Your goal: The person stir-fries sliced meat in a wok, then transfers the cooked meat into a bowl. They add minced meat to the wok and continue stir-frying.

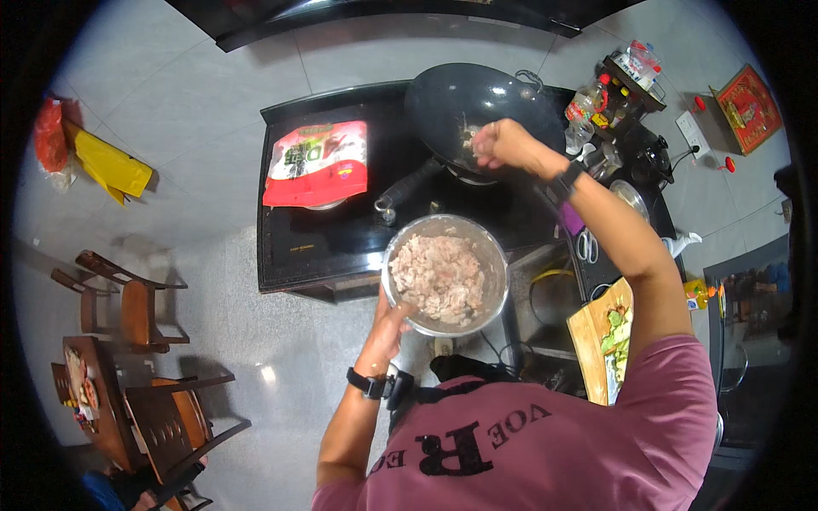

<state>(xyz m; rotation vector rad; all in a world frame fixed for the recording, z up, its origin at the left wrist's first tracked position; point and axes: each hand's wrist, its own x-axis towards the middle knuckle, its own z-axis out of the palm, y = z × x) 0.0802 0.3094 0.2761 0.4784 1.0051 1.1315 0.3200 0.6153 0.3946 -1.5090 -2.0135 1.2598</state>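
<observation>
My left hand point(388, 326) grips the near left rim of a stainless steel bowl point(501, 281), its thumb over the edge. Pale pink raw minced meat point(438, 274) fills much of the bowl. Over a black wok point(441, 96) on the cooktop, my right hand point(501, 145) reaches down with its fingers bunched together. It is blurred, and I cannot tell whether anything is between the fingertips. Small pale bits point(470, 135) show in the wok beside those fingers. The wok's dark handle point(409, 185) points toward the lower left.
A red and white food bag point(317, 163) lies on the left of the black cooktop point(332, 243). Bottles point(588, 99), scissors point(586, 246) and a wooden cutting board point(588, 345) with chopped greens point(617, 338) stand at the right. Chairs point(137, 313) are at far left.
</observation>
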